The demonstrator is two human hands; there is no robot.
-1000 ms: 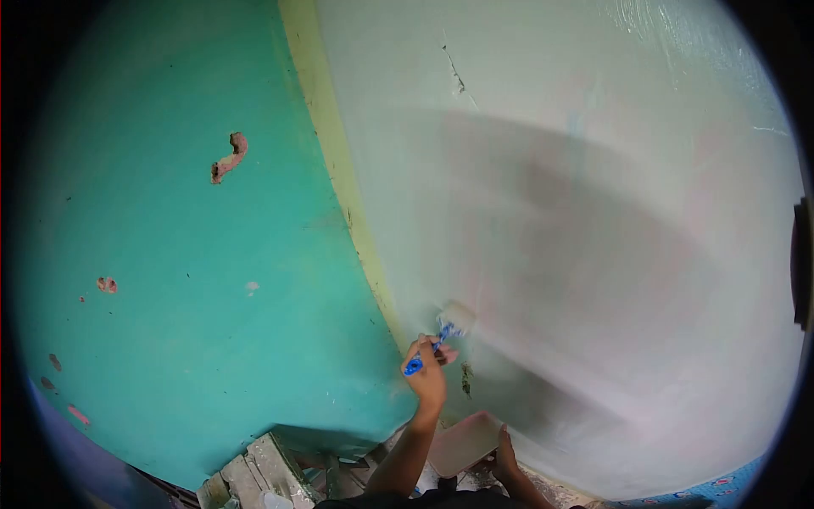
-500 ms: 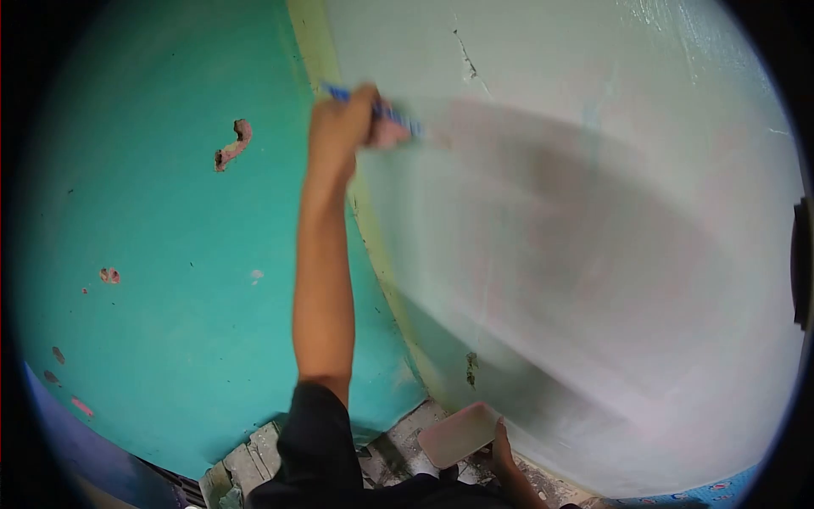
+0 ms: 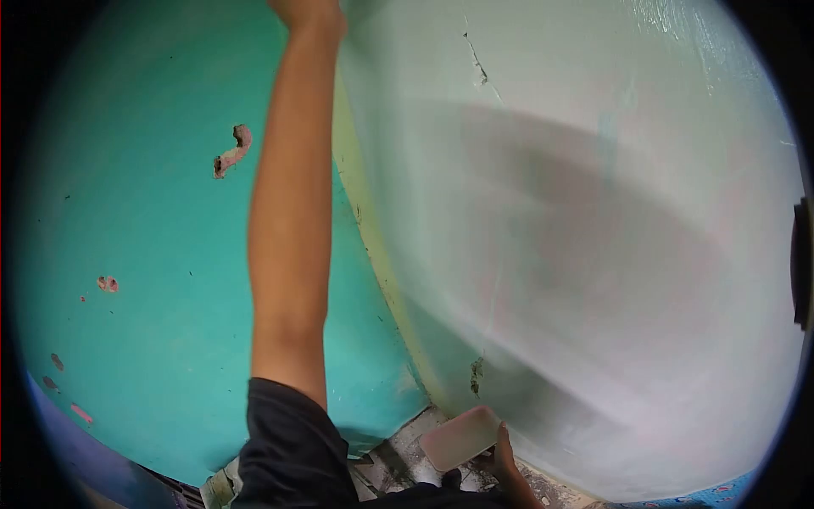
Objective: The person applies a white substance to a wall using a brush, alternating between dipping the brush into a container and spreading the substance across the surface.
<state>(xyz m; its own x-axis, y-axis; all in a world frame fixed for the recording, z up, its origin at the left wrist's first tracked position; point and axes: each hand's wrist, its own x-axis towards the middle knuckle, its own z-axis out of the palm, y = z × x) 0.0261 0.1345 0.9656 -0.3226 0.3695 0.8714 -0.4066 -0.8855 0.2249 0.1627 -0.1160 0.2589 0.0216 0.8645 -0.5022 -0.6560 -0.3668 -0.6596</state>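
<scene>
My left hand is raised to the top edge of the view, by the corner where a green wall meets a whitish wall. Only its wrist end shows; its fingers and anything in them are out of view. Low in the middle, my right hand grips a shallow rectangular tub at its right side, thumb along the rim. The tub's inside looks pale, and I cannot make out its contents.
A yellowish strip runs down the corner. The whitish wall has a crack and a damaged spot; the green wall has a chipped hole. Broken pieces lie below, on a dirty floor. Wet streaks shine at upper right.
My left hand has moved up along the corner to the top edge; the blue-handled brush it held has gone out of view. My right hand and the tub stay nearly still.
</scene>
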